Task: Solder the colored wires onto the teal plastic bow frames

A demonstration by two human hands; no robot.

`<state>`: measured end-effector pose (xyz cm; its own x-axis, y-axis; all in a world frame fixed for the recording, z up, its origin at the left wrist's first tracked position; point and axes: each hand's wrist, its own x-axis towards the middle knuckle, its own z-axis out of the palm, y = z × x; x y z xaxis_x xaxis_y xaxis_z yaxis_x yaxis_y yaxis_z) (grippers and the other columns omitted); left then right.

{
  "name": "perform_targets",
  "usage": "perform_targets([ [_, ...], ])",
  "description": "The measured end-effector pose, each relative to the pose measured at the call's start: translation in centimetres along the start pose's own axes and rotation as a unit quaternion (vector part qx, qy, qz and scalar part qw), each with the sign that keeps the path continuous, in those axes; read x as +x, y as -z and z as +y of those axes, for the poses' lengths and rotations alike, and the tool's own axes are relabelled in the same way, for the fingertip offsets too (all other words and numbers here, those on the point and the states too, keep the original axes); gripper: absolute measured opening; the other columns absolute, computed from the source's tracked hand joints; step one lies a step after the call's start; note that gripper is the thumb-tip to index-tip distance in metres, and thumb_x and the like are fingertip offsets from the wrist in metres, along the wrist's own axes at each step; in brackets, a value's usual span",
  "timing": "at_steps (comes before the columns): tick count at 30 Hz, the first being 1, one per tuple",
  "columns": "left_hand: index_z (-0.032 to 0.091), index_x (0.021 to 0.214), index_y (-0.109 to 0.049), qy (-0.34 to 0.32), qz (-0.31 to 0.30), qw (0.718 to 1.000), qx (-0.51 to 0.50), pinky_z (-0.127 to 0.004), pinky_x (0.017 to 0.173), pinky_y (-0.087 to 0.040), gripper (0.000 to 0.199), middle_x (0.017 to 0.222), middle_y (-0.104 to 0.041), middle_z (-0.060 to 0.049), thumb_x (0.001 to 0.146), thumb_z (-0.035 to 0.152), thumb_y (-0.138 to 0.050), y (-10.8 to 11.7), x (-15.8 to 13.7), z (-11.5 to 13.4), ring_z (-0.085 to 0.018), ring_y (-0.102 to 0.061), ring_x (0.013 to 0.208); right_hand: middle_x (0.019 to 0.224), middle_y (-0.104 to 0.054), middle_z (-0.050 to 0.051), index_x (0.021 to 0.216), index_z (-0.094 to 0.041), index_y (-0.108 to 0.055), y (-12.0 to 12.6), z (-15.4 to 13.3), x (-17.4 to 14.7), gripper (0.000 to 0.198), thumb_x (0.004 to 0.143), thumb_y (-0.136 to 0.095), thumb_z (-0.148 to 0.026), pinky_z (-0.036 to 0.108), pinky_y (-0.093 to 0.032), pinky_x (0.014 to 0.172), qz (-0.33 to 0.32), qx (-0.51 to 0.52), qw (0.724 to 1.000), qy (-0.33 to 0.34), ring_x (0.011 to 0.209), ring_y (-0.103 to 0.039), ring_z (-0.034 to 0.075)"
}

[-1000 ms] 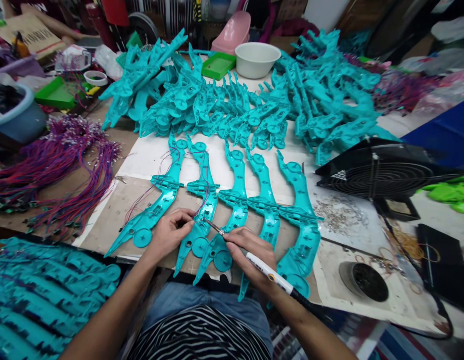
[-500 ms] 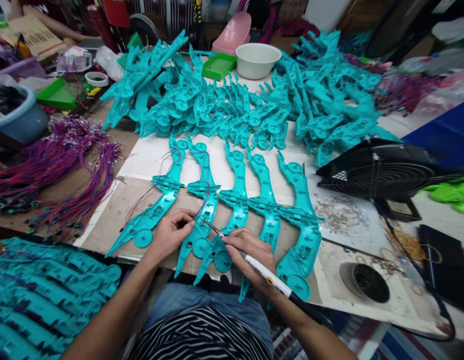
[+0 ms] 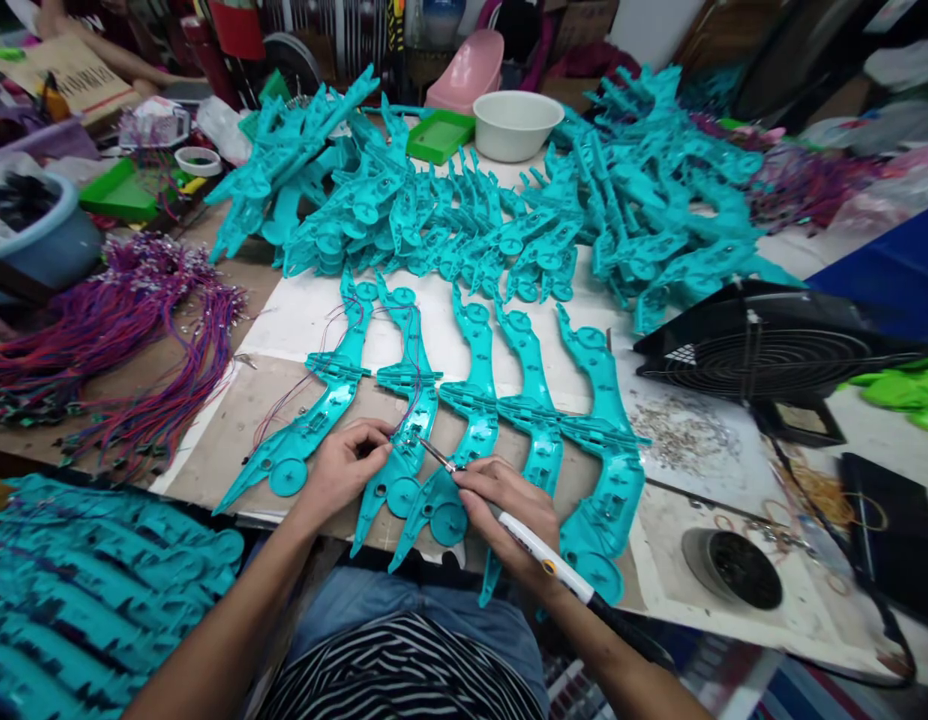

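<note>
Second teal piece from left (image 3: pixel 425 410) lies on the near part of the table, in a row of five, with thin red-and-purple wires (image 3: pixel 419 350) run along it. Soldering iron (image 3: pixel 535 548) is gripped pen-style by right hand (image 3: pixel 509 505), fingers closed around the front of the white handle; its tip is set at the lower middle of that piece, contact too small to confirm. Left hand (image 3: pixel 355 465) is placed at the piece's left edge, fingers curled, thumb and forefinger brought nearly together by the wires; whether a wire is pinched cannot be told.

Risks, judged: left fingertips could be burned, being just beside the tip. Plastic could be melted or marked if the tip is held too long or slips. A joint could be left weak if a wire is shifted before setting. Third teal piece (image 3: pixel 479 345) could be nudged or scorched, since the iron is passed over its near end. Loose wires on the leftmost teal piece (image 3: pixel 325 410) could be snagged by the left hand, being spread close by. Piece could be skidded by iron pressure, as no firm hold is seen.
</note>
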<state>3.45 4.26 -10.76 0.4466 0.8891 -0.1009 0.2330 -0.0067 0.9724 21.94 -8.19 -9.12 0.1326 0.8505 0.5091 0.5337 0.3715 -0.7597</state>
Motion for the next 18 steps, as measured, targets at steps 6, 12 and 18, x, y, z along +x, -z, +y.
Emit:
perform_targets([
  [6, 0.017, 0.064, -0.066, 0.001, 0.001, 1.0, 0.004, -0.031, 0.08, -0.048, 0.016, 0.096, -0.07, -0.009, 0.069, 0.032, -0.063, -0.1, 0.0, 0.0, -0.021, -0.065, 0.09, 0.08, -0.067, 0.002, 0.101, -0.022, -0.069, 0.3, -0.2, 0.3, 0.021, 0.087, -0.059, -0.009, 0.025, -0.053, 0.068, 0.013, 0.011, 1.0, -0.012, 0.08, -0.066, 0.013],
  [12, 0.017, 0.063, -0.064, 0.002, 0.001, 1.0, 0.004, -0.031, 0.079, -0.048, 0.016, 0.095, -0.07, -0.01, 0.068, 0.032, -0.061, -0.2, -0.1, 0.1, -0.021, -0.065, 0.09, 0.083, -0.071, 0.003, 0.098, -0.022, -0.071, 1.4, -0.9, 1.3, 0.017, 0.088, -0.059, -0.014, 0.025, -0.055, 0.07, 0.018, -0.009, 0.999, -0.033, 0.081, -0.068, 0.014],
  [18, 0.018, 0.059, -0.058, -0.01, 0.007, 1.0, 0.024, -0.031, 0.079, -0.048, 0.014, 0.094, -0.069, -0.01, 0.067, 0.029, -0.057, -0.3, 0.1, -0.2, -0.021, -0.064, 0.09, 0.088, -0.074, 0.003, 0.095, -0.023, -0.072, 2.3, 0.0, 1.4, 0.014, 0.089, -0.06, -0.023, 0.029, -0.057, 0.075, 0.066, -0.05, 0.994, -0.068, 0.081, -0.07, 0.016],
])
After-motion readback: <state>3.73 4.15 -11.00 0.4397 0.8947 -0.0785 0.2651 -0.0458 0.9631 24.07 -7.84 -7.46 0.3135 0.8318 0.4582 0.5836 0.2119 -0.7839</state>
